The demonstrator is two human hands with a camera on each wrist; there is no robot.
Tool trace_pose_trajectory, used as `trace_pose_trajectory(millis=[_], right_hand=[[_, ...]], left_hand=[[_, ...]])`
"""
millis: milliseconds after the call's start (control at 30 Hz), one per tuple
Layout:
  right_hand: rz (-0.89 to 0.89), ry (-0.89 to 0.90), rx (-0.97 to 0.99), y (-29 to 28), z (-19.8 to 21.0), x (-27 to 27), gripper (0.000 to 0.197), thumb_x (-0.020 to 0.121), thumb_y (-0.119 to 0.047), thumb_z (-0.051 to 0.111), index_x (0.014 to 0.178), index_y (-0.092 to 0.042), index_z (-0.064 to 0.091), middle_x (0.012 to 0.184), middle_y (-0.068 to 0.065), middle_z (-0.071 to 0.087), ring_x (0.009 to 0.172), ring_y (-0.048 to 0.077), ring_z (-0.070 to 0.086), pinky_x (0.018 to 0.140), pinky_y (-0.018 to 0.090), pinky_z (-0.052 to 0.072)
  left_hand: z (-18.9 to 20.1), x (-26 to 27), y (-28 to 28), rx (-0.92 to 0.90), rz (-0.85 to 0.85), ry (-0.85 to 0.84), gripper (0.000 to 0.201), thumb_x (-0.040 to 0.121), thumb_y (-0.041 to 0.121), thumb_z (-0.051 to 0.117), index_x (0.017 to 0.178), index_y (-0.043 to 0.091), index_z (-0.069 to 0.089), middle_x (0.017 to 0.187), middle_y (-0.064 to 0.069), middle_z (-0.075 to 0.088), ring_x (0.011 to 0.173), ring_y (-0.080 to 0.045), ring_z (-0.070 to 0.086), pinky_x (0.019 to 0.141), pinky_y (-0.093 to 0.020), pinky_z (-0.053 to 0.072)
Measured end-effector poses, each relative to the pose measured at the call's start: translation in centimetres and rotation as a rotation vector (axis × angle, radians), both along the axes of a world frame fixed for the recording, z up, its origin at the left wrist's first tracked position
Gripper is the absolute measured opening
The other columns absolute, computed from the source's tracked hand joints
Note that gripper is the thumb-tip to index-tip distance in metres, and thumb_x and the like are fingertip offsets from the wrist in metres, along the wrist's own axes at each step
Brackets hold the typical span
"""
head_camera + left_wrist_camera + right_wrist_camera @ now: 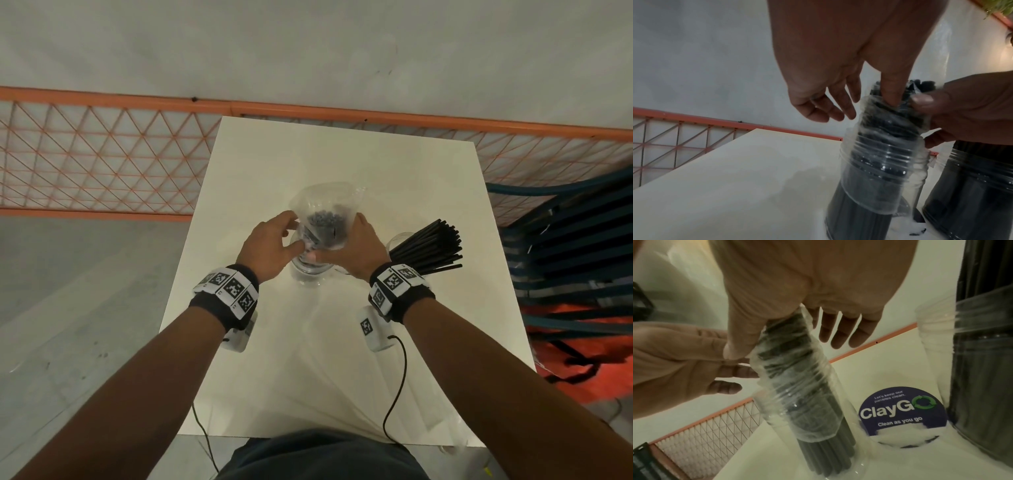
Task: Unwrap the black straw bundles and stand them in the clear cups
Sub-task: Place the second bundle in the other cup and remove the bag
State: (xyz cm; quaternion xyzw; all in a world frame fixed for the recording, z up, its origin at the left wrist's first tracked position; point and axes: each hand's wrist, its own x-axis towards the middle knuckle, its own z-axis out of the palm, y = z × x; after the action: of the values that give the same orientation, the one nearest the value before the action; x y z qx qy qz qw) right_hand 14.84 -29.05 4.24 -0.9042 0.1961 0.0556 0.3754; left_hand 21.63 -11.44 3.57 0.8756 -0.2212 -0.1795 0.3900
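A bundle of black straws (323, 229), still in its clear plastic wrap (318, 198), stands in a clear cup (310, 270) at the table's middle. My left hand (297, 232) pinches the wrap on the bundle's left side, its thumb low on the film. My right hand (342, 240) grips the wrap from the right, thumb in front and fingers behind. In the left wrist view the wrap (885, 129) is bunched down over the cup's rim. In the right wrist view the straws (828, 451) show bare below the film. A second clear cup (399, 240) to the right holds loose black straws (431, 250).
The white table (308, 359) bears a round blue ClayGo sticker (900, 410) between the cups. An orange mesh fence (102, 164) runs behind the table. Stacked dark chairs (575, 257) stand off the right edge. Cables hang from both wrists.
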Motion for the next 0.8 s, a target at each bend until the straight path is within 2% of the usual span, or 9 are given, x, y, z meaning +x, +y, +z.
trace_pose_trajectory(millis=[67, 133, 200, 267, 367, 467, 533, 633, 800], right_hand=[[-0.025, -0.062, 0.101, -0.1, 0.2, -0.1, 0.103, 0.052, -0.062, 0.083, 0.135, -0.025, 0.036, 0.128, -0.003, 0.048, 0.118, 0.017, 0.049, 0.092, 0.032, 0.046], [-0.05, -0.13, 0.192, -0.4, 0.3, -0.2, 0.098, 0.058, -0.054, 0.086, 0.138, -0.025, 0.037, 0.133, -0.004, 0.051, 0.118, 0.013, 0.052, 0.091, 0.026, 0.044], [-0.05, -0.163, 0.247, -0.3, 0.6, -0.4, 0.093, 0.061, -0.052, 0.085, 0.138, -0.025, 0.041, 0.134, -0.004, 0.057, 0.116, 0.013, 0.056, 0.095, 0.028, 0.046], [-0.038, -0.152, 0.245, 0.0, 1.0, -0.6, 0.08, 0.066, -0.055, 0.081, 0.133, -0.027, 0.046, 0.124, -0.01, 0.062, 0.107, 0.008, 0.061, 0.096, 0.031, 0.049], [0.006, -0.158, 0.181, 0.4, 1.4, -0.7, 0.056, 0.075, -0.062, 0.068, 0.12, -0.031, 0.054, 0.105, -0.016, 0.064, 0.09, -0.003, 0.06, 0.086, 0.029, 0.051], [-0.04, -0.192, 0.024, 0.1, 1.7, -0.7, 0.08, 0.066, -0.079, 0.061, 0.132, -0.035, 0.046, 0.125, -0.005, 0.052, 0.101, 0.008, 0.058, 0.084, 0.032, 0.053], [-0.072, -0.27, -0.021, -0.2, 2.5, -0.5, 0.069, 0.074, -0.068, 0.063, 0.134, -0.04, 0.043, 0.127, -0.002, 0.045, 0.096, 0.01, 0.055, 0.078, 0.03, 0.053], [-0.092, -0.371, -0.028, -0.7, 4.4, 0.4, 0.038, 0.088, -0.048, 0.057, 0.121, -0.029, 0.06, 0.109, 0.0, 0.057, 0.081, 0.011, 0.056, 0.081, 0.034, 0.053], [-0.176, -0.482, 0.019, -0.6, 6.2, 1.1, 0.033, 0.088, -0.042, 0.054, 0.103, -0.015, 0.064, 0.099, 0.005, 0.066, 0.079, 0.022, 0.065, 0.075, 0.044, 0.055]], left_hand=[[0.3, -0.1, -0.1, -0.054, 0.044, 0.006, 0.034, 0.09, 0.017, 0.07, 0.122, 0.015, 0.057, 0.11, 0.007, 0.062, 0.092, -0.018, 0.066, 0.068, -0.018, 0.044], [0.5, -0.1, -0.1, -0.104, 0.057, -0.005, 0.037, 0.09, 0.013, 0.069, 0.125, 0.02, 0.057, 0.109, 0.009, 0.062, 0.085, -0.018, 0.07, 0.065, -0.013, 0.044], [0.7, -0.3, -0.1, -0.12, 0.008, -0.02, 0.046, 0.089, 0.01, 0.068, 0.131, 0.023, 0.055, 0.113, 0.006, 0.063, 0.089, -0.018, 0.07, 0.075, -0.021, 0.052], [0.6, -0.6, -0.3, -0.066, -0.089, -0.077, 0.056, 0.089, 0.012, 0.068, 0.14, 0.025, 0.049, 0.121, 0.0, 0.064, 0.095, -0.019, 0.068, 0.085, -0.035, 0.056], [0.2, -0.8, -0.5, -0.011, -0.122, -0.127, 0.068, 0.088, 0.02, 0.07, 0.147, 0.032, 0.039, 0.124, -0.005, 0.063, 0.099, -0.02, 0.066, 0.089, -0.042, 0.055], [0.4, -1.0, -0.9, 0.03, -0.072, -0.109, 0.078, 0.081, 0.03, 0.076, 0.148, 0.031, 0.035, 0.135, -0.005, 0.058, 0.113, -0.027, 0.06, 0.095, -0.047, 0.05], [0.6, -1.2, -1.2, 0.12, -0.076, -0.127, 0.091, 0.072, 0.044, 0.082, 0.146, 0.023, 0.035, 0.14, -0.007, 0.054, 0.121, -0.033, 0.053, 0.099, -0.051, 0.046], [0.5, -1.4, -1.8, 0.159, -0.022, -0.103, 0.106, 0.061, 0.058, 0.085, 0.145, 0.021, 0.032, 0.141, -0.007, 0.055, 0.125, -0.036, 0.05, 0.101, -0.052, 0.043], [-0.3, -1.6, -2.4, 0.1, 0.028, -0.049, 0.123, 0.057, 0.059, 0.086, 0.153, 0.03, 0.014, 0.148, -0.006, 0.051, 0.131, -0.037, 0.046, 0.106, -0.053, 0.041]])
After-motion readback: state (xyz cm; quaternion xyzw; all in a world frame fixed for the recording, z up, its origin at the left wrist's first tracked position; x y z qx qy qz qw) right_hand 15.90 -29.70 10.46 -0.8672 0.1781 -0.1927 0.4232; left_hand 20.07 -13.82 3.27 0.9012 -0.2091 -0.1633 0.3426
